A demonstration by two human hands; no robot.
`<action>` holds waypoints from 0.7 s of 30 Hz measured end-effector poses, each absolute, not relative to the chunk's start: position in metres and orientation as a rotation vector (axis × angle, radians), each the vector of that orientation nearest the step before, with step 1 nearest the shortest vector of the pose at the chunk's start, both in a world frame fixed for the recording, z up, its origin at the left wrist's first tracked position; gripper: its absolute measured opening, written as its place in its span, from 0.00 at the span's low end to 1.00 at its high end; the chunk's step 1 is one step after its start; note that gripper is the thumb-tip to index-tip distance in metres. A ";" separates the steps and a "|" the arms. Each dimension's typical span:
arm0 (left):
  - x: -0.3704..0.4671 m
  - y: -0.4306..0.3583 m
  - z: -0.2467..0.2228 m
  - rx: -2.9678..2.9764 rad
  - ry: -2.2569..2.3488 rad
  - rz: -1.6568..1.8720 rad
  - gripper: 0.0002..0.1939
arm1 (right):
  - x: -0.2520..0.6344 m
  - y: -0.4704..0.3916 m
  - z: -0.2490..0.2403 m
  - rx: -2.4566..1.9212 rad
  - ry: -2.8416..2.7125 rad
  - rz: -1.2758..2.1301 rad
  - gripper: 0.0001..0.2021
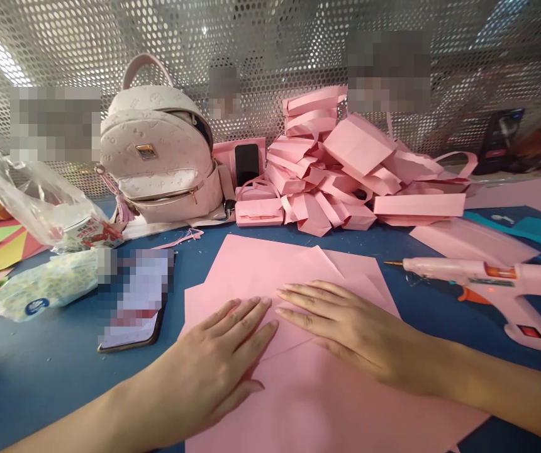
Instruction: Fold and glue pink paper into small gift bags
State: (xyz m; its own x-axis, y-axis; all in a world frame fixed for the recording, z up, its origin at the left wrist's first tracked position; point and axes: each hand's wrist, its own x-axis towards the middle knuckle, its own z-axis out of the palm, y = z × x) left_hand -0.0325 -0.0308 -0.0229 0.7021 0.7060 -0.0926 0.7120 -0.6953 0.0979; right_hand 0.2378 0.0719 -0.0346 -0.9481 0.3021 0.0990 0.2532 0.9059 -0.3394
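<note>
Several overlapping sheets of pink paper (308,409) lie on the blue table in front of me. My left hand (223,358) rests flat on them, fingers stretched toward the middle. From the other side my right hand (346,327) also lies flat on the paper, its fingertips close to those of the left. Neither hand holds anything. A crease or edge runs across the paper below the fingers, and a folded flap (327,261) shows just beyond the right hand. To the right of that hand, a pink hot glue gun (492,277) lies on its side.
Behind the sheets is a heap of folded pink paper bags (336,170), with a pale pink backpack (161,151) to its left. A phone (138,302), a tissue pack (53,283) and a clear plastic bag (29,195) lie left. A perforated metal screen (270,38) stands behind.
</note>
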 end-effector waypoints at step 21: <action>-0.028 -0.037 -0.019 2.689 1.108 -0.145 0.42 | 0.237 0.072 -0.034 -0.452 -2.916 0.513 0.24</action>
State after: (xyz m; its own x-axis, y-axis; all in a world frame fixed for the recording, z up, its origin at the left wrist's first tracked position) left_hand -0.0283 -0.0374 -0.0186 0.7092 0.6823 -0.1774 0.7050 -0.6880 0.1722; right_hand 0.2370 0.0716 -0.0340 -0.9440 0.3174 0.0903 0.2675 0.8962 -0.3539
